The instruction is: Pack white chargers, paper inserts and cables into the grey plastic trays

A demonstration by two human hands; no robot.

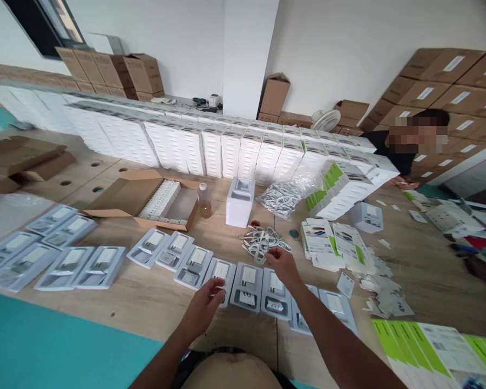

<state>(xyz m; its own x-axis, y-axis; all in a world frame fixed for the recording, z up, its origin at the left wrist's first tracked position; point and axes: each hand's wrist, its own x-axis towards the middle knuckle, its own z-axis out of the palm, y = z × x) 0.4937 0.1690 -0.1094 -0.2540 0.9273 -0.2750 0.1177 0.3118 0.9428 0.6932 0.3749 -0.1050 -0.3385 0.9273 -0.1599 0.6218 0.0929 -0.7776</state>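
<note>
My right hand (284,265) reaches to a loose pile of white cables (259,240), thumb and fingers pinched on one of them at the pile's near right edge. Over a pale plastic tray (228,270) is my left hand (206,303), thumb and forefinger apart with nothing between them. That tray stands in a row with several more, such as the tray (249,287) to its right. Each holds a flat white piece in its upper hollow, and some show a small printed card or packet in the lower one.
Behind the cables stand a stack of trays (240,202) and a bagged cable bundle (281,197). An open carton (146,200) and a bottle (204,200) are left of these. Printed boxes (322,240) and loose cards (384,292) lie right. A person (405,140) sits at far right.
</note>
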